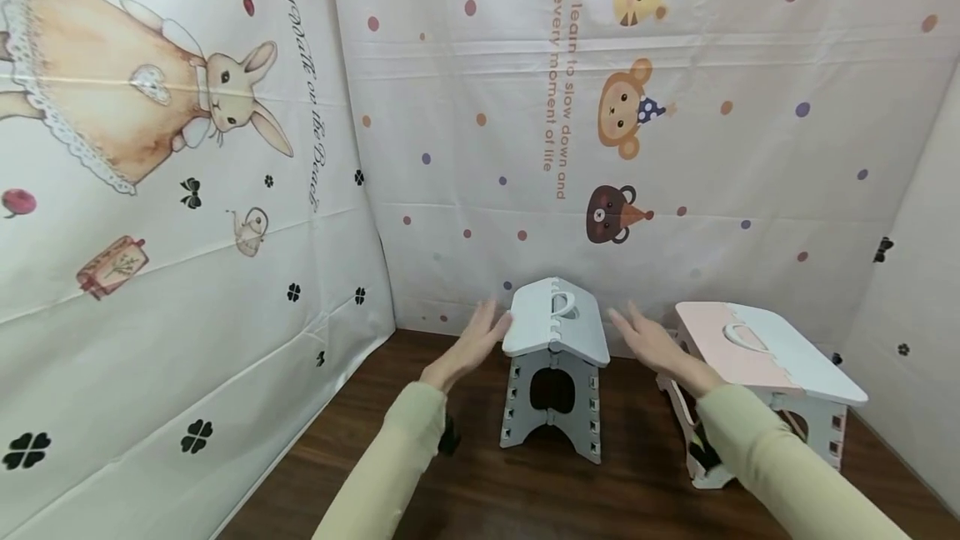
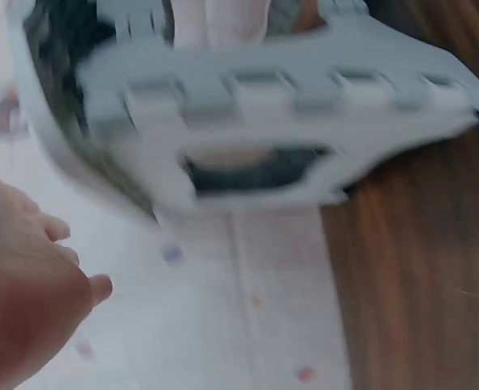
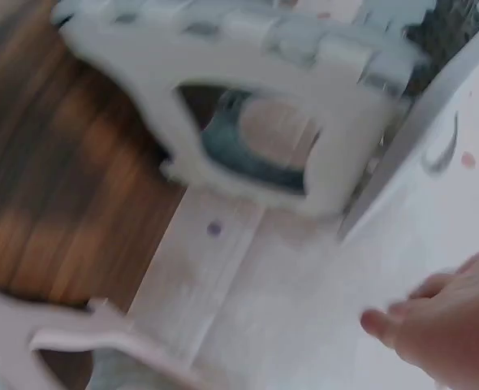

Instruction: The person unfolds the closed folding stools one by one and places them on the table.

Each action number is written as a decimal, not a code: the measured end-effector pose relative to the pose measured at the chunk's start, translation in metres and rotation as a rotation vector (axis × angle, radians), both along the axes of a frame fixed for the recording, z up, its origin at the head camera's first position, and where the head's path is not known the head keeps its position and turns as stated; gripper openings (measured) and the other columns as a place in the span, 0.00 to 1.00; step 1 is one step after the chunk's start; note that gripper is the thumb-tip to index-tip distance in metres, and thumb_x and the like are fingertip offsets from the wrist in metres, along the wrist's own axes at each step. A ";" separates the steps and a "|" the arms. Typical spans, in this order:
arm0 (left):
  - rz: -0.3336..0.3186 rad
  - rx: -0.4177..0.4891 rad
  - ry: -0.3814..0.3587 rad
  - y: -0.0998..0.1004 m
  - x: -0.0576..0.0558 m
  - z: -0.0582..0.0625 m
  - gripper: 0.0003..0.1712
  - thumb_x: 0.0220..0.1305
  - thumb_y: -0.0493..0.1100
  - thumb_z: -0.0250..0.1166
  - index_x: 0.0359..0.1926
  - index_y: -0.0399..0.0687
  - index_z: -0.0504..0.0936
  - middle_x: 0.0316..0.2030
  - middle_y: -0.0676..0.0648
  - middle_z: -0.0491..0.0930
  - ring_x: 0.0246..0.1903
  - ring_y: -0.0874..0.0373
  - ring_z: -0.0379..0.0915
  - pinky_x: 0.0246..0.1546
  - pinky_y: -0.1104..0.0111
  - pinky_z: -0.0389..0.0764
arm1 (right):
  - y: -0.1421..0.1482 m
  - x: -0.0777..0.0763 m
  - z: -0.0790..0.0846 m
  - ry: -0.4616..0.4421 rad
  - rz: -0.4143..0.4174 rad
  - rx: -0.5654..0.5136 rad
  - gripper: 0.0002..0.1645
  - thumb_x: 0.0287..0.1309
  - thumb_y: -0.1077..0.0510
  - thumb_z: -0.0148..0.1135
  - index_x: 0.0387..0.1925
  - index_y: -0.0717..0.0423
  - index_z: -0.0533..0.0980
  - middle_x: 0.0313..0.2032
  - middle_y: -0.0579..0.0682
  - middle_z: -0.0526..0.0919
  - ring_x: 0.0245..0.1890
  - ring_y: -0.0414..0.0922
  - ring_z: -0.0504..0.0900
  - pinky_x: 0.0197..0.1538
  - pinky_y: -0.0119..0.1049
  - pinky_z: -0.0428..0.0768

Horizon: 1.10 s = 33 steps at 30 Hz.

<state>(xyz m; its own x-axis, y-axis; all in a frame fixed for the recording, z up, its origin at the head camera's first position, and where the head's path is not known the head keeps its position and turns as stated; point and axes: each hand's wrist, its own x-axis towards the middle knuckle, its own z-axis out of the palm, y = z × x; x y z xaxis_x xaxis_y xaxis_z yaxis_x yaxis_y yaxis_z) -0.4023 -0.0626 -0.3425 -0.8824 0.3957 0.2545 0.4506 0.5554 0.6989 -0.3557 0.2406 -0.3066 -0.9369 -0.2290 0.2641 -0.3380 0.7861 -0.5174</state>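
Note:
A pale blue-grey folding step stool point(image 1: 555, 319) stands on the dark wooden floor, its top bent up into a peak like a small roof. My left hand point(image 1: 468, 350) is held just left of that top, fingers extended; the left wrist view shows a gap between this hand point(image 2: 28, 280) and the stool point(image 2: 256, 106). On the other side, my right hand point(image 1: 660, 348) is raised with straight fingers. In the right wrist view the right hand point(image 3: 446, 321) stays apart from the stool point(image 3: 264, 106) too. Neither hand holds anything.
A second folding stool, pink and white point(image 1: 765, 348), stands at the right with its top flat, partly behind my right forearm. Printed cloth walls point(image 1: 465, 157) with animal pictures rise behind and at the left. The dark wooden floor point(image 1: 480, 498) runs beneath the stools.

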 end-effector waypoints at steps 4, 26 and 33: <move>-0.022 -0.226 0.117 0.037 -0.005 0.020 0.57 0.60 0.82 0.24 0.76 0.47 0.31 0.77 0.49 0.29 0.76 0.52 0.17 0.74 0.51 0.29 | -0.035 -0.022 0.003 0.085 -0.032 -0.049 0.53 0.71 0.34 0.31 0.70 0.76 0.32 0.71 0.75 0.31 0.73 0.70 0.33 0.72 0.63 0.38; -0.036 -0.636 0.092 0.060 -0.005 0.031 0.57 0.58 0.84 0.30 0.77 0.52 0.41 0.77 0.50 0.38 0.77 0.54 0.33 0.75 0.50 0.39 | -0.065 -0.021 -0.006 -0.004 -0.059 0.223 0.40 0.76 0.50 0.31 0.71 0.76 0.33 0.71 0.76 0.44 0.71 0.70 0.48 0.68 0.63 0.56; -0.033 -0.611 0.114 0.059 -0.008 0.028 0.53 0.63 0.79 0.33 0.77 0.51 0.41 0.77 0.48 0.39 0.77 0.53 0.33 0.74 0.48 0.38 | -0.062 -0.018 -0.010 0.064 -0.141 0.175 0.37 0.75 0.51 0.31 0.70 0.77 0.44 0.68 0.76 0.55 0.67 0.69 0.60 0.64 0.62 0.63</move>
